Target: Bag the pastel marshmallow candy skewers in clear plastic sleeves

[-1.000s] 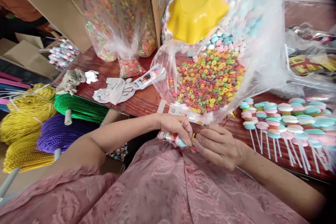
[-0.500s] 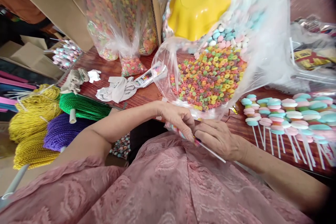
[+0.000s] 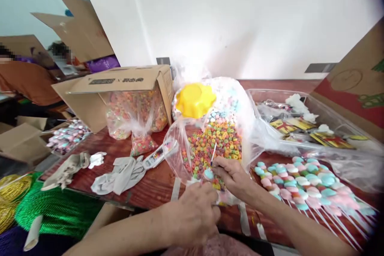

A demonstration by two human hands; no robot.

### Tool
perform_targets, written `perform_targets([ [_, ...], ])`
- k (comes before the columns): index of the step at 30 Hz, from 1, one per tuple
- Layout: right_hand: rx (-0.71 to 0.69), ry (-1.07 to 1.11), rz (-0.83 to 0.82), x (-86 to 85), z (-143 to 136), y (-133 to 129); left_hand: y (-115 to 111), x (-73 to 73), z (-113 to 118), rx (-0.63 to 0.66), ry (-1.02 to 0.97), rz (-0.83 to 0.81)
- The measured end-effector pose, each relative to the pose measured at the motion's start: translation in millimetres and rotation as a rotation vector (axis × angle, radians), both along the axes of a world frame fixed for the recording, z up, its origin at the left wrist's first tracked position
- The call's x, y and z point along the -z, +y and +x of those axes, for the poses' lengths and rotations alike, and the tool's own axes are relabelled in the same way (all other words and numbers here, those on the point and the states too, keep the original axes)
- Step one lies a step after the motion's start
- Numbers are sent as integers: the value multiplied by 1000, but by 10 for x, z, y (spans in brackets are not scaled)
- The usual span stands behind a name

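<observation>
Candy skewer [image 3: 209, 174], upright between the two hands, white stick uppermost. Fingers of the right hand [image 3: 231, 175] are pinched together at the stick's base; those of the left hand [image 3: 196, 210] are curled closed around the lower part, largely hidden. Just beyond the fingertips lies an open bag of ring candies [image 3: 223, 138]; farther beyond them, a yellow bowl [image 3: 195, 100]. Right of the right fingers: finished skewers [image 3: 310, 184]. Left of the left fingers: grey cloth [image 3: 120, 176].
</observation>
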State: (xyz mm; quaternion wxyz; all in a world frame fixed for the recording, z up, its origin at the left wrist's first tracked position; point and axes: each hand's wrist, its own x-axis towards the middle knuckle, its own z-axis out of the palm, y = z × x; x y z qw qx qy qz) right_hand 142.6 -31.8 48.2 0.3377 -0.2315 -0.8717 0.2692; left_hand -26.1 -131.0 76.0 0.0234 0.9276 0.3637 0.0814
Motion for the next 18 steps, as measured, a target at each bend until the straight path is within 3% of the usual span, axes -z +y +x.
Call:
perform_targets([
  [3,-87,149,-198,8,-105,-184,368,303,-135,-295,-487,-273],
  [6,-193,157,-263,142,-127,-332,481,346,-205,-397,-908,-284],
  [8,-137,144,-161,205,-98,-295,413,321,-167,-404,-982,-161],
  [10,-6,156,51,206,-62,-190,321,315,-105,-462,-1071,-151],
  [12,87,207,315,160,-48,-105,255,336,-77,-518,-1284,-400],
  [15,66,228,521,118,-115,-124,220,369,-126,-439,-1550,-975],
  [16,46,224,537,133,-161,-165,212,371,-154,-411,-1600,-1084],
  [18,18,229,479,212,-274,-277,175,362,-209,-430,-1677,-1103],
])
